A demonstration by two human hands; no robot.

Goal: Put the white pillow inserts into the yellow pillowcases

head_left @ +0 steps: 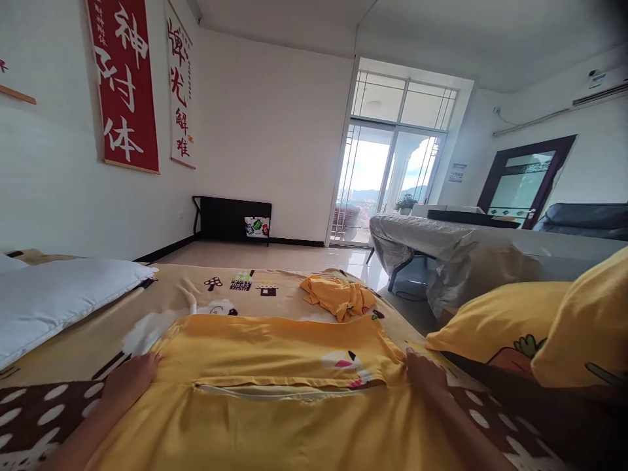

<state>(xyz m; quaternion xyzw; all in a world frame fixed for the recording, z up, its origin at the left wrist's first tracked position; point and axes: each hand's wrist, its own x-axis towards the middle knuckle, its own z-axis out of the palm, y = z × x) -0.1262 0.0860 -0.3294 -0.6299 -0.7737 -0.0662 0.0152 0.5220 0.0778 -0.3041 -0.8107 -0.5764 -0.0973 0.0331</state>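
A yellow pillowcase (275,350) with a printed white and pink figure is spread in front of me on the bed. A long slit with a zipper edge runs across it, gaping slightly. My left hand (133,374) is closed on its left edge, and my right hand (426,371) grips the right edge at about the same height. The cloth is stretched between the two hands, with its near part hanging toward me. Beyond it lies a crumpled orange-yellow cloth (338,296) on the patterned bed sheet (279,278).
White pillows (73,294) lie at the left. Yellow pillows (505,320) with a carrot print are stacked at the right. Behind them stands a plastic-covered table (441,239). A black folded table (226,219) leans near the back wall, left of the glass door (387,176).
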